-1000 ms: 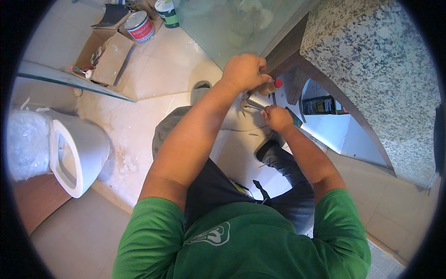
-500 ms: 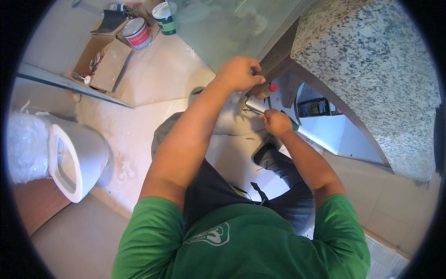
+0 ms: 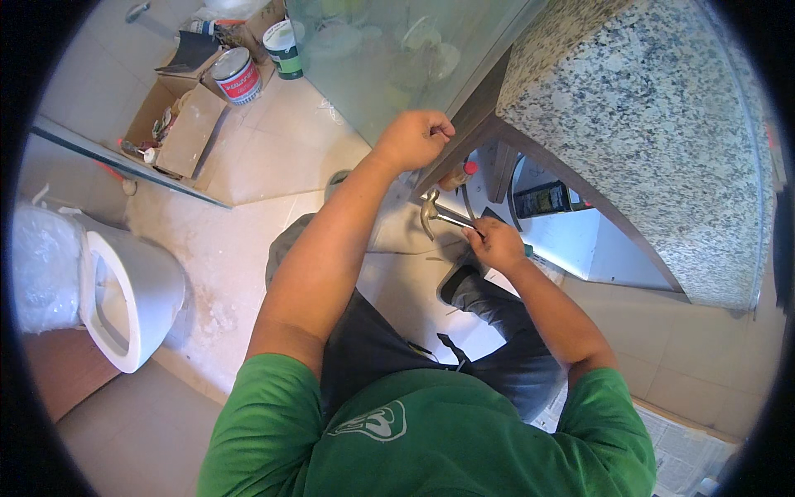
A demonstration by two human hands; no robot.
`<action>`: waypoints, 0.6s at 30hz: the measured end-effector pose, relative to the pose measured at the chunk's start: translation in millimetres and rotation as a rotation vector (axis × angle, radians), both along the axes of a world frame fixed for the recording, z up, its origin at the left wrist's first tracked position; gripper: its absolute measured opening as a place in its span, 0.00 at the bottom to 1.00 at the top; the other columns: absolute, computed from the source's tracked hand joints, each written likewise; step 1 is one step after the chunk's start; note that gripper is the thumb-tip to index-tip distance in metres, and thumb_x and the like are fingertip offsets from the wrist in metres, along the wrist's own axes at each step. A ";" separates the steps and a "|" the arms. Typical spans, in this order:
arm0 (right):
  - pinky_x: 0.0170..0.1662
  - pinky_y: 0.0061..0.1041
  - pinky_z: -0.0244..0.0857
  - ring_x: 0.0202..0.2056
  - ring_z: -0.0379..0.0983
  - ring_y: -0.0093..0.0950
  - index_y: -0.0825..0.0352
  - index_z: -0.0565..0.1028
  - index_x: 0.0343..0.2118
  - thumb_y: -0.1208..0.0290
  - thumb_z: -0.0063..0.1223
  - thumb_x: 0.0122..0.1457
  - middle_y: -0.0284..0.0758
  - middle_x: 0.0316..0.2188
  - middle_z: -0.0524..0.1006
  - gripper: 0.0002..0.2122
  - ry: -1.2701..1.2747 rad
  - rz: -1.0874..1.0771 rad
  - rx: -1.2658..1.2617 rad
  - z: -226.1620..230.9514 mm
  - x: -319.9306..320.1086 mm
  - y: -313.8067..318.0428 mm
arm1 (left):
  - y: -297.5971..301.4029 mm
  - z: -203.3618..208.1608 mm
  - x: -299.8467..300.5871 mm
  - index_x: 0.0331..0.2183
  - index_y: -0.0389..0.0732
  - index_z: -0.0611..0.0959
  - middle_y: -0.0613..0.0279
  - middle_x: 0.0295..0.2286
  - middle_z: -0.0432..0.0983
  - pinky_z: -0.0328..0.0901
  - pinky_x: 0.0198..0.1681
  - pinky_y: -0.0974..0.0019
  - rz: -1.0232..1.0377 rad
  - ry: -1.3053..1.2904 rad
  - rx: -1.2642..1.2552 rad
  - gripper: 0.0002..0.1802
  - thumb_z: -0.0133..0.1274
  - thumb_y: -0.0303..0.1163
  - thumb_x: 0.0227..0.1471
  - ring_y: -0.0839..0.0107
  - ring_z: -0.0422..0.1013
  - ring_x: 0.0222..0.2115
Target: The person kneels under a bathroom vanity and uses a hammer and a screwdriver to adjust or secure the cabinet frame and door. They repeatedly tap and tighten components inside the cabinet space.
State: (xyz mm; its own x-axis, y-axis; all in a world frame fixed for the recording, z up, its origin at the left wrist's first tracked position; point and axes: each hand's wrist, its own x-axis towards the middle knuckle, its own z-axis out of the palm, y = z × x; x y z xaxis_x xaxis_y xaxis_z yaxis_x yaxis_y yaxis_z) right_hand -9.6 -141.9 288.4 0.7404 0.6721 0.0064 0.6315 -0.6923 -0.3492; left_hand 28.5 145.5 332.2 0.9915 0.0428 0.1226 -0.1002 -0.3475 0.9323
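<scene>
My right hand (image 3: pixel 499 245) is wrapped round a claw hammer (image 3: pixel 455 217). The metal head points up and left, its curved claw on the left, and a green grip end sticks out behind my fist. Farther off, my left hand (image 3: pixel 416 141) is closed with its fingers curled together beside the edge of a dark wooden cabinet panel (image 3: pixel 465 142). Whatever those fingers hold, if anything, is hidden. A bottle with a red cap (image 3: pixel 458 175) stands by the panel between the two hands. Above the cabinet lies a speckled granite countertop (image 3: pixel 638 141).
A glass panel (image 3: pixel 373 66) rises behind my left hand. Paint cans (image 3: pixel 237 76) and an open cardboard box (image 3: pixel 192 132) sit at the far left. A toilet (image 3: pixel 145 282) stands on the left. Inside the cabinet lies a black object (image 3: pixel 542 200). Newspaper (image 3: pixel 675 447) covers floor at lower right.
The hammer has swung back from the panel's edge, and its head now shows clearly. My left hand stays by the panel, with its fingers curled in more. The view has shifted slightly.
</scene>
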 end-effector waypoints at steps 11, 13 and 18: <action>0.32 0.40 0.70 0.28 0.76 0.45 0.66 0.76 0.27 0.61 0.54 0.60 0.41 0.26 0.77 0.13 -0.085 0.026 0.068 40.9 13.4 17.8 | 3.2 2.2 -1.5 0.37 0.42 0.88 0.55 0.35 0.83 0.71 0.42 0.63 -0.115 0.026 0.000 0.14 0.55 0.32 0.47 0.62 0.79 0.35; 0.31 0.40 0.70 0.28 0.76 0.45 0.67 0.76 0.27 0.61 0.54 0.61 0.41 0.26 0.77 0.13 -0.107 0.074 0.086 45.6 11.9 14.7 | 3.5 1.1 -2.1 0.37 0.41 0.88 0.54 0.35 0.83 0.71 0.42 0.64 -0.136 0.037 -0.030 0.14 0.55 0.33 0.48 0.63 0.79 0.35; 0.31 0.37 0.70 0.28 0.76 0.43 0.68 0.78 0.28 0.64 0.57 0.60 0.44 0.25 0.77 0.11 -0.102 0.029 0.104 52.7 14.3 13.9 | 4.1 0.9 -0.7 0.37 0.39 0.88 0.53 0.34 0.83 0.71 0.42 0.64 -0.154 0.062 -0.071 0.15 0.56 0.35 0.50 0.64 0.79 0.35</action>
